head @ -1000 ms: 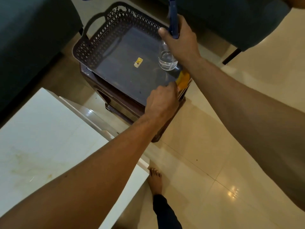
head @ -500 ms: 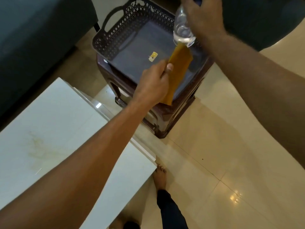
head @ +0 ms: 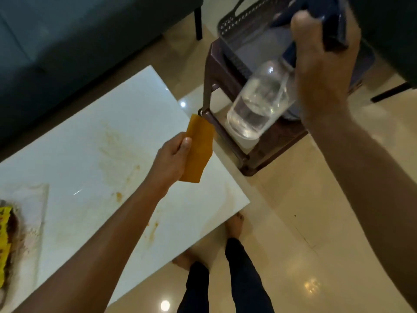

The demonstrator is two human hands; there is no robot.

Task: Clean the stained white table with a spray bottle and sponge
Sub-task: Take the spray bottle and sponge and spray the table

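The white bench (head: 94, 141) is unwiped, brown stains running toward its near edge. The right hand (head: 325, 71) grips a blurred, seemingly half-full spray bottle (head: 259, 105) beyond its far corner; the left hand (head: 171, 159) pinches the orange sponge (head: 198, 152) over that corner.

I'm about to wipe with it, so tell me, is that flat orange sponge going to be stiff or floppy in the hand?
Probably fairly stiff: the orange sponge juts out flat past the left hand, which pinches one edge, without drooping. It looks thin, so likely light. It may soften once wetted from the spray bottle.
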